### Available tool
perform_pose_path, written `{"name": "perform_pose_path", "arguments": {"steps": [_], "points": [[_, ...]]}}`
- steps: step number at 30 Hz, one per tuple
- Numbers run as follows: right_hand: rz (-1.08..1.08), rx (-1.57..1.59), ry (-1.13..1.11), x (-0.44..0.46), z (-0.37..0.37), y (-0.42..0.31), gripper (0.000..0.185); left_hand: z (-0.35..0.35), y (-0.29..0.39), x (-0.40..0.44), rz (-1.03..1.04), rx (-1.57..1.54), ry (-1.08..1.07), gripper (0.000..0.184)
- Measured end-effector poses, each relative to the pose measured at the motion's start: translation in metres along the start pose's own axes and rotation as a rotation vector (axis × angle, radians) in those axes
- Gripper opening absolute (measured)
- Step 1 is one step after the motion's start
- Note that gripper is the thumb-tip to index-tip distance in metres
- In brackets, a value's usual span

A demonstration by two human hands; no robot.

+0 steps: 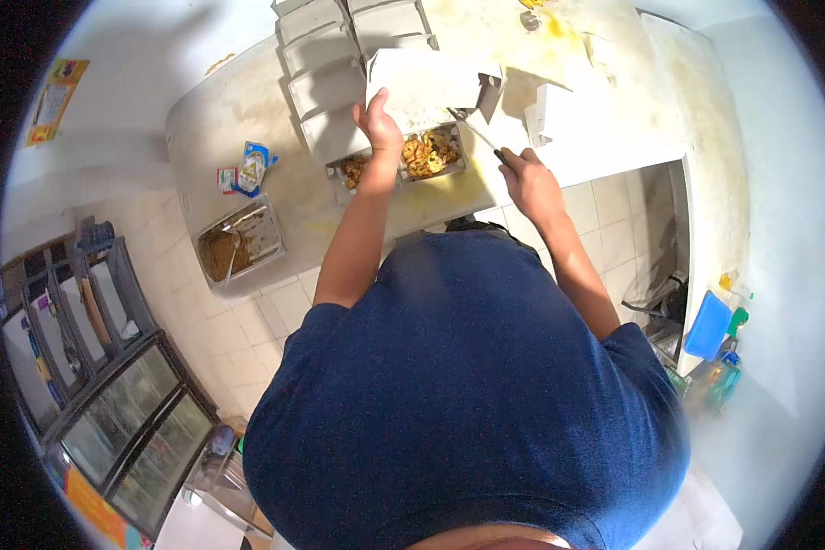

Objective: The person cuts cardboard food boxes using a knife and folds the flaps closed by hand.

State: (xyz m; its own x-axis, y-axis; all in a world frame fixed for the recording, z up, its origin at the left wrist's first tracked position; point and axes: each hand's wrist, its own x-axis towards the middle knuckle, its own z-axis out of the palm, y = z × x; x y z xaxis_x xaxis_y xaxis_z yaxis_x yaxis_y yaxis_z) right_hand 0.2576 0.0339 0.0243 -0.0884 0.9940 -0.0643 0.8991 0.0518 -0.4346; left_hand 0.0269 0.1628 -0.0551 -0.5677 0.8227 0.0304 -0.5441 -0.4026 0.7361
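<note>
My left hand [379,128] is on the left edge of a raised white box lid [422,87], its thumb on top and its other fingers mostly hidden. Below the lid, brown and yellow food pieces fill a compartment of a white box [433,154], with more food [354,170] in another compartment at its left, partly behind my left wrist. My right hand [528,179] is closed round the dark handle of a metal utensil [479,134]. The utensil's tip lies beside the lid's lower right edge; its exact shape is too small to tell.
Rows of open white boxes [316,55] stand at the back left. A metal tray [241,243] with brown sauce and a utensil sits at the table's left corner, near blue-white packets [255,167]. Another white box [548,114] is at the right.
</note>
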Motion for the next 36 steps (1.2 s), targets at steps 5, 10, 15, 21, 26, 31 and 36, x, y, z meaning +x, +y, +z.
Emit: {"name": "perform_pose_path", "arguments": {"steps": [5, 10, 15, 21, 26, 31, 36], "points": [[-0.004, 0.144, -0.06, -0.002, -0.006, -0.003, 0.029, 0.008, 0.0, -0.008, 0.048, -0.003, 0.024, 0.024], [0.077, 0.028, 0.033, -0.003, 0.0, -0.003, 0.026, 0.014, 0.006, -0.012, 0.049, 0.0, -0.046, 0.024], [0.034, 0.02, -0.024, -0.004, -0.004, -0.01, 0.026, 0.014, 0.004, -0.012, 0.075, 0.028, -0.031, 0.023], [0.034, -0.062, 0.001, -0.003, -0.007, -0.017, 0.027, 0.014, 0.005, -0.011, 0.065, 0.015, -0.074, 0.027], [-0.039, -0.056, -0.021, -0.007, -0.002, -0.027, 0.028, 0.02, 0.005, -0.009, 0.07, 0.01, -0.021, 0.031], [-0.008, 0.006, -0.059, -0.021, -0.028, -0.032, 0.029, 0.012, 0.002, 0.0, 0.048, -0.014, 0.013, 0.03], [-0.021, -0.078, 0.033, -0.007, -0.027, -0.022, 0.028, 0.015, 0.007, -0.007, 0.012, -0.053, 0.015, 0.023]]}}
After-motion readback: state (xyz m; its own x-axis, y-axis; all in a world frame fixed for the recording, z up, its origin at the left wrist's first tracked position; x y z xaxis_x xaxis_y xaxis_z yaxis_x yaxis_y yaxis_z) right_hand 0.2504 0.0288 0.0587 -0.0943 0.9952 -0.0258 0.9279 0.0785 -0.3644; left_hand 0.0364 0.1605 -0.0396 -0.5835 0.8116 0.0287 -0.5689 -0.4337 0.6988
